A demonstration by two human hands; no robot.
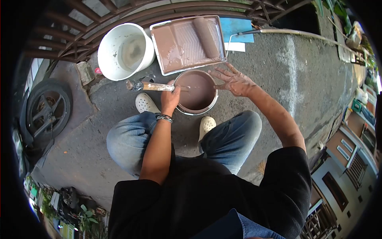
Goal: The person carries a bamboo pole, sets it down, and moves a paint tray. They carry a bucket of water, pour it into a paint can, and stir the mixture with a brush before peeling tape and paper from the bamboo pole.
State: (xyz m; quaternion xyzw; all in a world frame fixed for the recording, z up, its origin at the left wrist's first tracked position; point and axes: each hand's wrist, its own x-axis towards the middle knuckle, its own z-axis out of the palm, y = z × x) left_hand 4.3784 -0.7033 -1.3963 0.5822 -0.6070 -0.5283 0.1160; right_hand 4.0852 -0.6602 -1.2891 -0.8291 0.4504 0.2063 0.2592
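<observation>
My left hand (171, 98) is closed round a paint-stained wooden stick (153, 86), which looks like a brush handle and lies level, its dark end pointing left. That hand is at the left rim of a round bucket (196, 91) of brown paint between my feet. At the bucket's right rim is my right hand (235, 83), its fingers spread and smeared with paint, the thumb at or near the rim. Just beyond the bucket lies a paint tray (169, 46) coated in brown, with a roller (206, 38) resting along its right side.
A white bucket (104, 51) with residue inside stands left of the tray. Blue sheet (238, 27) and a long pole (294, 32) lie at the upper right. A metal fence (131, 10) runs behind. At far left is a wheel (47, 107).
</observation>
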